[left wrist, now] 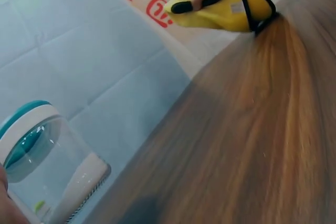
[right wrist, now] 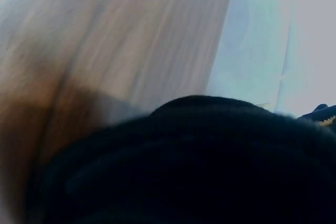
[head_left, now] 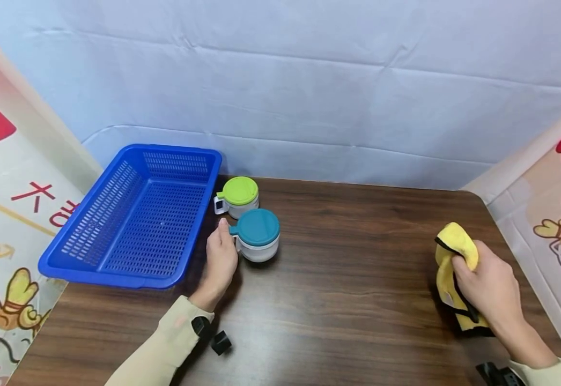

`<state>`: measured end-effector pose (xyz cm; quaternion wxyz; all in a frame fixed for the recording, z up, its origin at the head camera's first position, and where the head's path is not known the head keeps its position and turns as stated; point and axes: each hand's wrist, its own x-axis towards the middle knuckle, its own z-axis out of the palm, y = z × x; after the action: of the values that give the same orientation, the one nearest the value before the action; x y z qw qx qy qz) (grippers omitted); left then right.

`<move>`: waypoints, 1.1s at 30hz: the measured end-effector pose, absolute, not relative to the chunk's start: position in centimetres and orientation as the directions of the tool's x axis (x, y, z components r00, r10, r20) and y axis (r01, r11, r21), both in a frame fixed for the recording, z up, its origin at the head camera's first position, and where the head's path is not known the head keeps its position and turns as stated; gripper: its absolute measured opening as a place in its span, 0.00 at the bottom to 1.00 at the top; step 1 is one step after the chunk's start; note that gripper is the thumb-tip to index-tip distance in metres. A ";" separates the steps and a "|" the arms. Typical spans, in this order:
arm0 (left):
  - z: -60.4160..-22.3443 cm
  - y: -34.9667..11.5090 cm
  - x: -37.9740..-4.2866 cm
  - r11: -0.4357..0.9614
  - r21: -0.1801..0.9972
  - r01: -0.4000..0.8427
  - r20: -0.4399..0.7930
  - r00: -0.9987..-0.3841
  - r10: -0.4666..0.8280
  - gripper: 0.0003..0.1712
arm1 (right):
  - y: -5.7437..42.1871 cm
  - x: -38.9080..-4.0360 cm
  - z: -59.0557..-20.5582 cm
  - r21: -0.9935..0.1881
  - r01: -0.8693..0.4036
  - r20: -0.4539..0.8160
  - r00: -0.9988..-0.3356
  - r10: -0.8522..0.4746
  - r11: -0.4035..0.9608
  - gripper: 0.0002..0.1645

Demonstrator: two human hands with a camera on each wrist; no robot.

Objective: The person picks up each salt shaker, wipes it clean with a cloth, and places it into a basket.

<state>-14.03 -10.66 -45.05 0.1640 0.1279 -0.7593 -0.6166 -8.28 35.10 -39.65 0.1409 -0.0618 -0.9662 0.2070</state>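
My left hand (head_left: 221, 252) holds the handle side of a clear seasoning jar with a teal lid (head_left: 258, 227), its fingertips by the lid's tab. In the left wrist view the jar (left wrist: 52, 166) shows its see-through wall and pale base; only a bit of the hand appears at the edge. Just behind it stands a similar jar with a lime-green lid (head_left: 240, 191). Over at the right, my right hand (head_left: 490, 284) grips a bunched yellow cloth (head_left: 447, 268) with black edging. Something dark blocks most of the right wrist view.
A blue perforated basket (head_left: 150, 281) stands left of the jars. A small black cube (head_left: 221, 342) appears beside the left wrist. The brown wooden table (head_left: 348, 300) meets a pale cloth backdrop (head_left: 309, 107), with printed sheets on both sides.
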 end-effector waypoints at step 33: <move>-40.9 -5.5 -14.7 0.119 0.990 0.070 0.100 -0.958 -0.267 0.29 | 28.2 -9.2 -37.6 -0.584 -0.162 0.344 -0.937 0.061 0.796 0.13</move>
<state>-14.71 -5.50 -40.86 0.1277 0.0667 -0.7371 -0.6602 -9.21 28.25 -37.58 0.1756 0.0271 -0.9311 0.3185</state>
